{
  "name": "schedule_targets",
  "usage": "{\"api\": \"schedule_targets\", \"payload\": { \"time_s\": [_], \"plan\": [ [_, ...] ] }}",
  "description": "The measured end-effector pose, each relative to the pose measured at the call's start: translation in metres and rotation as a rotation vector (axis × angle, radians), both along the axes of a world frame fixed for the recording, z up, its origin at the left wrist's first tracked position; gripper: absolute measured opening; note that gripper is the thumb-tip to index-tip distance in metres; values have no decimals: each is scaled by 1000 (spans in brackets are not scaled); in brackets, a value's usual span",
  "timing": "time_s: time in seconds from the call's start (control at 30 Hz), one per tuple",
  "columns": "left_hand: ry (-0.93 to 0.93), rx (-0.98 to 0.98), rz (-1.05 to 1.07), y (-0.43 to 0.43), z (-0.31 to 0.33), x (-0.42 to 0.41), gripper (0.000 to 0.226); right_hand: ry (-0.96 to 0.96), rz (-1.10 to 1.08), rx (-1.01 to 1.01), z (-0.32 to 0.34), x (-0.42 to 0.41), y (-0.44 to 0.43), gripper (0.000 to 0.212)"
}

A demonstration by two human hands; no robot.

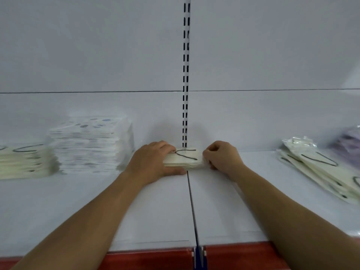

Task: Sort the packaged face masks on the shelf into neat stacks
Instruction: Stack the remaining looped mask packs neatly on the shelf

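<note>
Clamping left hand [153, 160] and right hand [220, 156] round small stack [185, 159] far centre, neat stacks [89, 145] seemingly finished left, loose packets [315, 168] unsorted right.

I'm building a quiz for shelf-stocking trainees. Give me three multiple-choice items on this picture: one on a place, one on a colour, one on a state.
1. Where is the small cream stack that the left hand and right hand hold?
A) at the front edge
B) at the back, by the slotted upright
C) at the far left end

2. What colour is the strip along the front of the shelf?
A) red
B) green
C) yellow

3. How do the cream packs on the right lie?
A) squared up
B) slid askew, overlapping
C) standing on edge

B: it sits at the upright's foot.
A: the strip is plainly red.
B: they fan out slanted.
</note>
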State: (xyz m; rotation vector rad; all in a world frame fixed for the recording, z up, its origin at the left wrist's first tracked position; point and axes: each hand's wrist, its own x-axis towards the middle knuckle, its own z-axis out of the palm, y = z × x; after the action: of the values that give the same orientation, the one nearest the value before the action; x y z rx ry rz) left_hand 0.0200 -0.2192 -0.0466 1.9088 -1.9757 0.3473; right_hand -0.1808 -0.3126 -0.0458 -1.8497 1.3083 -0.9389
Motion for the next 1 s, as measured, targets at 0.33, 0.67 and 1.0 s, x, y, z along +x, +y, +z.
{"api": "schedule_targets", "payload": {
  "time_s": [0.33, 0.67, 1.0],
  "plan": [
    [195, 19, -139, 22, 32, -92, 24, 498, -131, -250, 42, -60, -7, 19],
    [345, 278, -249, -6, 38, -248, 18, 812, -327, -340, 60, -219, -13, 26],
    [846, 493, -141, -69, 38, -322, 22, 536, -315, -114, 11, -316, -19, 28]
  ]
}}
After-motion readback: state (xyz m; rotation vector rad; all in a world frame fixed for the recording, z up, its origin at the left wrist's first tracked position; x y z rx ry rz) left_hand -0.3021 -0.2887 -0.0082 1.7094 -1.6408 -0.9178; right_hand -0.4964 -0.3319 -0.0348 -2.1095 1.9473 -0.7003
